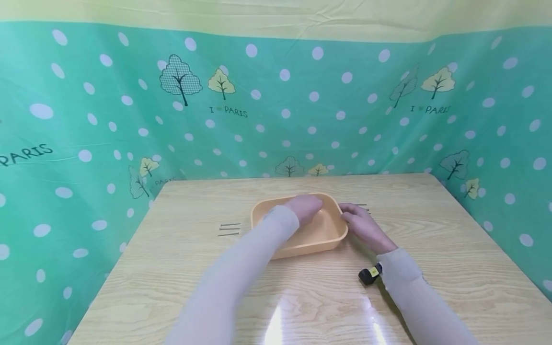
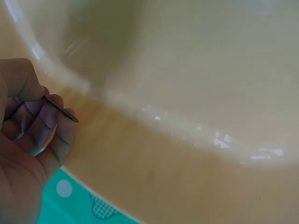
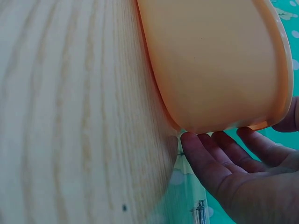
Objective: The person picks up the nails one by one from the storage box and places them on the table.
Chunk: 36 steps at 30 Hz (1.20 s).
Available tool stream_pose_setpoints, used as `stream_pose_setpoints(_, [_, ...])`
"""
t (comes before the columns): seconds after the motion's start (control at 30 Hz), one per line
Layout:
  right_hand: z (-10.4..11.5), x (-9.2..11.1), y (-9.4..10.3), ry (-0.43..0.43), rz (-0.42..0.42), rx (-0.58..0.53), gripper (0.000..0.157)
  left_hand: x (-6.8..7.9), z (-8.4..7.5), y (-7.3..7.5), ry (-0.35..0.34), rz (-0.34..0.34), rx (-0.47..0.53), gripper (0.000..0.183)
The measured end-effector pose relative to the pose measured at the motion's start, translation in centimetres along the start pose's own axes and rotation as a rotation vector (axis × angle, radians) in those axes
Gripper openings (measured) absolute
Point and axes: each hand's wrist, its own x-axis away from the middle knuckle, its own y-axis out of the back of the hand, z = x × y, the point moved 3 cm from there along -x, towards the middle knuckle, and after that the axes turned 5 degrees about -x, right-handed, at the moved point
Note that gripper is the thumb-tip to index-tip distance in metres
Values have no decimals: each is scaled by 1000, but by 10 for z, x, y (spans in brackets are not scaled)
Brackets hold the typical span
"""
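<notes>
A shallow orange plastic basin [image 1: 302, 250] with rounded corners stands mid-table. My left hand [image 1: 305, 208] reaches into it. In the left wrist view that hand pinches a thin dark nail [image 2: 61, 109] between thumb and fingers, its pointed end sticking out beside the basin's inner wall. My right hand [image 1: 363, 225] holds the basin's right end, thumb at the rim and fingers [image 3: 205, 156] against the outer wall. Three nails [image 1: 229, 229] lie side by side left of the basin. More nails [image 1: 361, 206] lie beyond the right hand, partly hidden by it.
The basin stands on a light wood-grain table [image 1: 185, 287]. A green dotted curtain [image 1: 276, 115] hangs behind and along both sides. A black wrist camera [image 1: 368, 275] with a yellow label sits at the right sleeve, close above the tabletop.
</notes>
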Motion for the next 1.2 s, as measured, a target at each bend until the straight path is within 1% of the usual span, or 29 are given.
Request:
stream_pose_setpoints(0.07, [0,-1,0,4,2,-1,49,1,2,4,7,3,-20,14])
stream_pose_setpoints(0.1, [0,-1,0,5,0,-1,49,1,2,7,-13,-3,-69,17])
stream_pose_setpoints(0.2, [0,-1,0,10,-2,-4,50,3,4,15,-13,-7,-92,18])
stream_pose_setpoints(0.3, [1,-1,-1,8,-7,-4,49,8,8,21,-9,-5,-52,22])
stream_pose_setpoints(0.4, [2,0,-2,7,-7,-4,49,14,10,27,-4,4,9,26])
stream_pose_setpoints(0.53, [2,-1,-2,2,-8,3,50,22,14,34,7,-5,59,29])
stream_pose_setpoints(0.63, [2,-1,-2,-3,-14,3,49,29,17,38,11,-21,63,29])
stream_pose_setpoints(0.8, [2,-1,-2,-3,-23,13,48,40,23,41,14,-28,61,28])
stream_pose_setpoints(1.0, [2,-3,-2,-6,-16,6,50,51,31,40,14,-41,17,23])
stream_pose_setpoints(1.2, [0,-1,-1,-10,-23,8,50,61,37,39,43,-34,8,23])
